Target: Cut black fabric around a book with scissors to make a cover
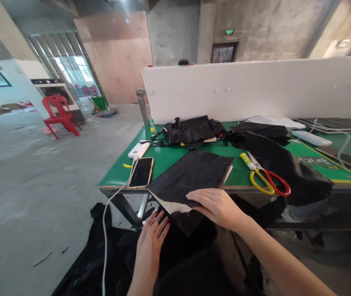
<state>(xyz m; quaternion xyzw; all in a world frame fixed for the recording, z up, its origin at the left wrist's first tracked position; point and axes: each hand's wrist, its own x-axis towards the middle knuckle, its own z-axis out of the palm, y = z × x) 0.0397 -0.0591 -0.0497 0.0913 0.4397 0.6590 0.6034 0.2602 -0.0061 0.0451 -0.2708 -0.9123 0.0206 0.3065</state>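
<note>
A black-covered booklet [194,170] lies on the green table and juts over its front edge, with pale paper showing along the near and right edges. My right hand [217,207] grips the near edge, fingers on top of the black cover and thumb at the pale paper. Below the booklet's near left side is my left hand [153,234], its fingers stretched out and slightly apart, holding nothing. Whether its fingertips touch the black sheet hanging there, I cannot tell. Right of the booklet lie scissors [268,179] with one yellow and one red handle, beside a glue stick [247,161].
A phone [141,172] and a white power bank [138,149] with a cable lie at the table's left. Crumpled black material [194,130] sits behind the booklet, and more black sheets [274,160] spread rightward. A white panel [255,88] borders the back. A red chair [59,115] stands far left.
</note>
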